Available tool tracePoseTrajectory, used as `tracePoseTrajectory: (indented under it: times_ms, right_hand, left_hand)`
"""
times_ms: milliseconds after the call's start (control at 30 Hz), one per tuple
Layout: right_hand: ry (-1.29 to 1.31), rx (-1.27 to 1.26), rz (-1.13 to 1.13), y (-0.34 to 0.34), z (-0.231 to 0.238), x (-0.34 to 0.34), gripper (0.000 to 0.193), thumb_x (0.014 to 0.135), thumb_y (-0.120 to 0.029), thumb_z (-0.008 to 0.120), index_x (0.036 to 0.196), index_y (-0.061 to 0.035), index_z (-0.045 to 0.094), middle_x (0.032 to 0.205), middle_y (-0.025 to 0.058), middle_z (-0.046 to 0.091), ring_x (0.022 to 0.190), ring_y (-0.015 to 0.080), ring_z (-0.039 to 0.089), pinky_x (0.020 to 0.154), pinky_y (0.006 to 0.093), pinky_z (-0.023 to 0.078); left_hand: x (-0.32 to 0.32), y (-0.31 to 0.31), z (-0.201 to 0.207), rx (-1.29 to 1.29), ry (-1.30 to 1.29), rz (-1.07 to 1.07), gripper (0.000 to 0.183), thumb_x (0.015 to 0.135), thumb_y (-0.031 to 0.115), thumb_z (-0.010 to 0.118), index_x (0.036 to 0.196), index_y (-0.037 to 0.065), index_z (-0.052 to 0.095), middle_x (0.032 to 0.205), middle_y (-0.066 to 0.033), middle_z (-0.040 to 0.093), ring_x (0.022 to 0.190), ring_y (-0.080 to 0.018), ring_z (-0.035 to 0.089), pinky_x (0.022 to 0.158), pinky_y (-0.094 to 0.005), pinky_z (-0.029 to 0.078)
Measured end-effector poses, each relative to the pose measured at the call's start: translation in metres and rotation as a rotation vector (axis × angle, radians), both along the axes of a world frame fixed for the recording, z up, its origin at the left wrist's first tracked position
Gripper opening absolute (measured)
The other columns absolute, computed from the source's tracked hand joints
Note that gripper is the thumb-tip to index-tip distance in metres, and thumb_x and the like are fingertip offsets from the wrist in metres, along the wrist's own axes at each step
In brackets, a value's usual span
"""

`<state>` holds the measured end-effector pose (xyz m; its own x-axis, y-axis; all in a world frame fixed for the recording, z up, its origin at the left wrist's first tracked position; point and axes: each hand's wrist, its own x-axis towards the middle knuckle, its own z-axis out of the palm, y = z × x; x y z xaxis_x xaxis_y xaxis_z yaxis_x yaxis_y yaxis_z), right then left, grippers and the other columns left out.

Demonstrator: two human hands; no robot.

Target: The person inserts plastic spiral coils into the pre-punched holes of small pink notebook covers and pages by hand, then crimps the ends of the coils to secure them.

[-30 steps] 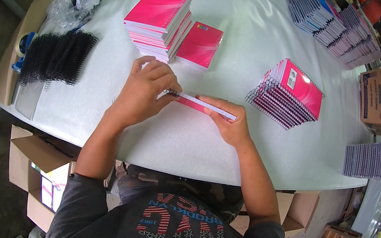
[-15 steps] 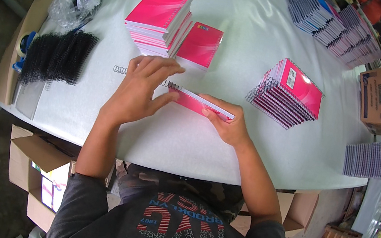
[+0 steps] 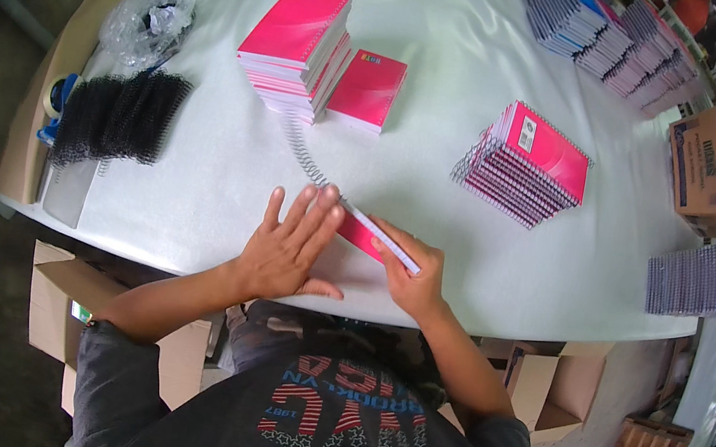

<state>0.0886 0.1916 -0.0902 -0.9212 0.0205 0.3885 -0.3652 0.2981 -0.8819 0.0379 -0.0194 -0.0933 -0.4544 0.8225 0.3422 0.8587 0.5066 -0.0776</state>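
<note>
My right hand (image 3: 412, 270) grips a pink notebook (image 3: 360, 235) by its near right end, with the white page edges turned up. From the notebook's far left end a dark wire spiral coil (image 3: 301, 153) sticks out, curving away toward the pink stack. My left hand (image 3: 290, 245) is open, its fingers stretched and spread. Its fingertips lie at the spot where coil and notebook meet; whether they press on the coil I cannot tell. How far the coil runs into the notebook is partly hidden by those fingers.
Unbound pink notebooks (image 3: 296, 28) stand stacked beyond my hands, a lower pile (image 3: 369, 88) beside them. Coil-bound pink notebooks (image 3: 548, 151) are piled at right. Black coils (image 3: 121, 120) lie at left near a plastic bag (image 3: 150, 23). A cardboard box (image 3: 713, 165) sits far right.
Both hands and the notebook have come nearer to me. My left hand has dropped and flattened out, its fingers now spread. The coil has swung from pointing left to pointing away.
</note>
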Motion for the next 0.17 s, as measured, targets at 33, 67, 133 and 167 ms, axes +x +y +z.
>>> tracePoseTrajectory:
  times_ms: [33, 67, 133, 167]
  right_hand:
    - [0.025, 0.002, 0.006, -0.002, -0.001, 0.007, 0.036, 0.077, 0.006, 0.060, 0.112, -0.0027, 0.062, 0.100, 0.0154, 0.066, 0.084, 0.0262, 0.066, 0.073, 0.0302, 0.051]
    - [0.042, 0.050, 0.033, -0.009, -0.004, 0.013, 0.038, 0.076, 0.006, 0.059, 0.113, -0.0039, 0.062, 0.102, 0.0163, 0.065, 0.086, 0.0267, 0.066, 0.074, 0.0312, 0.051]
    - [0.115, 0.072, 0.056, -0.020, -0.009, 0.023, 0.040, 0.076, 0.007, 0.058, 0.114, -0.0048, 0.061, 0.103, 0.0171, 0.065, 0.087, 0.0263, 0.066, 0.075, 0.0330, 0.052]
    - [0.201, 0.105, 0.088, -0.026, -0.010, 0.027, 0.041, 0.077, 0.007, 0.058, 0.116, -0.0057, 0.060, 0.104, 0.0179, 0.064, 0.088, 0.0258, 0.066, 0.076, 0.0348, 0.052]
  left_hand:
    - [0.000, 0.001, 0.010, -0.011, -0.010, -0.002, 0.111, 0.072, 0.078, 0.040, 0.139, -0.007, 0.019, 0.143, -0.0331, 0.019, 0.135, -0.0463, 0.012, 0.105, -0.0621, 0.001]
    - [-0.004, 0.001, 0.024, 0.144, 0.146, 0.039, 0.110, 0.073, 0.079, 0.037, 0.140, -0.007, 0.018, 0.145, -0.0311, 0.017, 0.137, -0.0443, 0.008, 0.104, -0.0620, -0.002]
    - [-0.023, 0.007, 0.050, 0.411, 0.339, 0.170, 0.111, 0.075, 0.081, 0.028, 0.141, -0.006, 0.013, 0.148, -0.0275, 0.005, 0.137, -0.0435, -0.002, 0.103, -0.0637, -0.005]
    - [-0.035, 0.010, 0.066, 0.518, 0.386, 0.277, 0.111, 0.075, 0.082, 0.023, 0.142, -0.006, 0.010, 0.149, -0.0260, -0.004, 0.137, -0.0445, -0.007, 0.102, -0.0655, -0.005]
